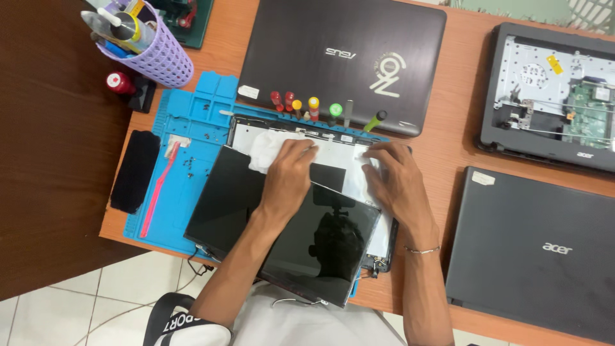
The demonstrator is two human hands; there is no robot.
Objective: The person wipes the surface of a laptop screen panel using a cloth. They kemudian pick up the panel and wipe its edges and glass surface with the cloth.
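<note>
Glossy black rectangular laptop screen panel [282, 224] is lying loose and skewed over a white-lined laptop lid shell [333, 150], on a blue silicone repair mat [192, 122]; left hand [289, 176] is pressing flat, fingers extended, on the panel's top edge beside a white cloth [272, 147]; right hand [392, 176] is resting open on the shell, gripping nothing.

Orange-brown wooden table [448, 144] fills most of view. Darker brown wooden panel [48, 160] at left, beside table edge. White tiled floor [96, 307] below, grey grout lines. Even, soft light; faint reflections on glossy surfaces.
</note>
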